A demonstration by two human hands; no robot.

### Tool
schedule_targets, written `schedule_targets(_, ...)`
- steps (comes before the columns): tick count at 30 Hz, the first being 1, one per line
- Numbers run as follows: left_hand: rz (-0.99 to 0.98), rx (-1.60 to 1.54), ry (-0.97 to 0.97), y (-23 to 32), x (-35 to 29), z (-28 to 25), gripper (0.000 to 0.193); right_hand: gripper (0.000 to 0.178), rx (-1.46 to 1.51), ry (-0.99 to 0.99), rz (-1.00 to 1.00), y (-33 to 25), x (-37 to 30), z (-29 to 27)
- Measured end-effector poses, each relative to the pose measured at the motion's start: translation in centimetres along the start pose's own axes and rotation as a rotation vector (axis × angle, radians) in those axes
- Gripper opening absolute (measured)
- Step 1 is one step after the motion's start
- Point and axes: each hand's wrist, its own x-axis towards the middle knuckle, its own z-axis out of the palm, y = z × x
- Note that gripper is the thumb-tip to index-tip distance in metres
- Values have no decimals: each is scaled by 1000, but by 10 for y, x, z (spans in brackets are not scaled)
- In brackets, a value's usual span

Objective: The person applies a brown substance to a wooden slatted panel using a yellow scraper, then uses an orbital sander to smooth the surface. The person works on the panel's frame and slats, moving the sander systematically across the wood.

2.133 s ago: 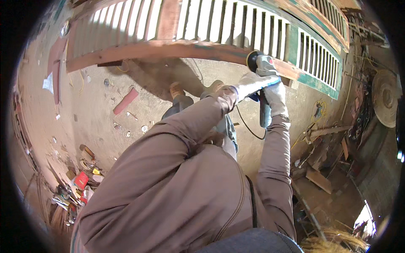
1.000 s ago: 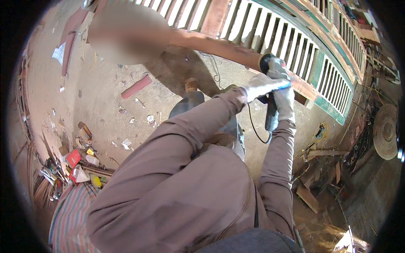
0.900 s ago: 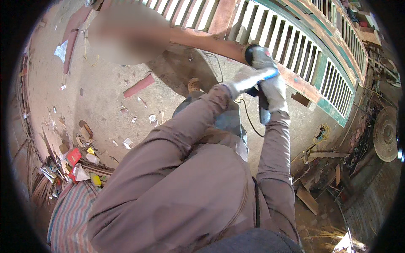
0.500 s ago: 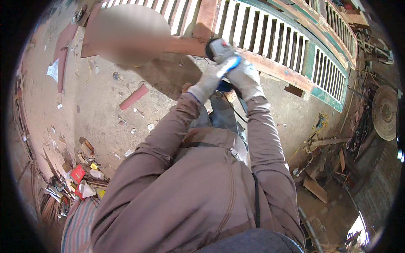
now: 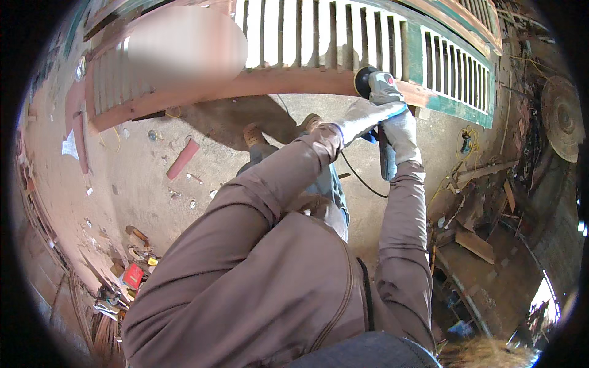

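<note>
Both my hands wear pale gloves and are closed around an angle grinder with a grey head and a dark disc. My left hand wraps the front of the tool, and my right hand grips the body behind it. The disc is at the front rail of a slatted wooden panel; whether it touches cannot be told. Reddish bare wood shows along most of that rail, while its right end is painted green. White slats fill the frame. A black cord loops down from the grinder.
Another slatted frame lies behind the panel. On the concrete floor are a reddish wood strip and scattered scraps. Yellow cord and boards lie to the right. A red box sits among clutter at lower left. My feet stand close to the panel.
My hands and the grinder have moved right along the panel's front rail. My body has turned, and the panel appears shifted in view.
</note>
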Motion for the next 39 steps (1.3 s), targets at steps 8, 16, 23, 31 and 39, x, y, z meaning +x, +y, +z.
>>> schedule_targets(8,-83,115,-24,17,93,86,84,47,43,135,-78,98,36,-64)
schedule_targets(16,-87,124,-57,25,103,116,77,40,163,100,115,121,33,-90)
schedule_targets(23,-41,-29,135,-4,56,99,60,49,-38,60,-23,81,12,-63)
schedule_targets(31,-34,29,-31,0,140,196,67,37,129,95,11,181,35,-140)
schedule_targets(39,-50,24,-103,-5,205,240,71,44,214,186,25,248,61,-167)
